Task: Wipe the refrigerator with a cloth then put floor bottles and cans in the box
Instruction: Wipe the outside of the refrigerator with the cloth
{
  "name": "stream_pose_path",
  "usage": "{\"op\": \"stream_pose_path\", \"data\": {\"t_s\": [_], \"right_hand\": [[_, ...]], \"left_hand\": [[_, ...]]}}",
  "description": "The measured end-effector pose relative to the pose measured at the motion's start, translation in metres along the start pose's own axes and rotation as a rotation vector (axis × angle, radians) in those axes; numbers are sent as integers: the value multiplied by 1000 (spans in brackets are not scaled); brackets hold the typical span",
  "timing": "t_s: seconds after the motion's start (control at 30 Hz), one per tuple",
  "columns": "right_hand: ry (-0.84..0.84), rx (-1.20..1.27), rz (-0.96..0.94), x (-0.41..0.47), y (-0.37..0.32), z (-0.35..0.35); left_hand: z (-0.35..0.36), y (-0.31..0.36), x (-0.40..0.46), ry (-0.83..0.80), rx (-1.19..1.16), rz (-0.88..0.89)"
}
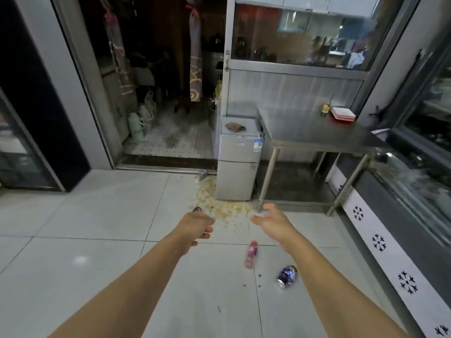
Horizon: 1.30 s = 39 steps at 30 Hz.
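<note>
Both hands empty, loose: cloth (235, 126) lies ahead atop the refrigerator (238, 167), nearer the right hand (271, 219) than the left hand (195, 224).

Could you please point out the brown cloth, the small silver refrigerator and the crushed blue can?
brown cloth (235, 126), head view, middle of the crumpled fabric.
small silver refrigerator (235, 181), head view, lower door front.
crushed blue can (286, 276), head view, dented side.
</note>
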State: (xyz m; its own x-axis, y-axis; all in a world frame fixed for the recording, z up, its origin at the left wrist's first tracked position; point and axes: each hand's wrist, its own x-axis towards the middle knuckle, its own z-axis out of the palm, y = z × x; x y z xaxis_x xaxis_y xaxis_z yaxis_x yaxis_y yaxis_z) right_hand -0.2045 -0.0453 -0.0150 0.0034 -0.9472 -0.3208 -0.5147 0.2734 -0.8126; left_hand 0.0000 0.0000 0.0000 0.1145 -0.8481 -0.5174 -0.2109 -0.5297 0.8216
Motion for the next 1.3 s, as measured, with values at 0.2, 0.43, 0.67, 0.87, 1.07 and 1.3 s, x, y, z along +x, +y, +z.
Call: {"op": "stream_pose_path", "data": {"t_s": [0.2, 0.43, 0.67, 0.87, 1.07, 1.3], "right_hand": [[-9, 1, -20, 99, -24, -15], [-20, 35, -55, 240, -70, -48], [-12, 0, -28, 359, -114, -46], [0, 5, -18, 462, -155, -24], [39, 11, 26, 561, -202, -6], [65, -37, 120, 663, -215, -6]], "left_hand": [[2, 50, 88, 37, 14, 20], [3, 136, 211, 92, -14, 10], [-18, 198, 315, 95, -44, 23], [-52, 241, 418, 59, -72, 57], [-94, 289, 527, 11, -51, 64], [-100, 335, 639, -18, 85, 46]]}}
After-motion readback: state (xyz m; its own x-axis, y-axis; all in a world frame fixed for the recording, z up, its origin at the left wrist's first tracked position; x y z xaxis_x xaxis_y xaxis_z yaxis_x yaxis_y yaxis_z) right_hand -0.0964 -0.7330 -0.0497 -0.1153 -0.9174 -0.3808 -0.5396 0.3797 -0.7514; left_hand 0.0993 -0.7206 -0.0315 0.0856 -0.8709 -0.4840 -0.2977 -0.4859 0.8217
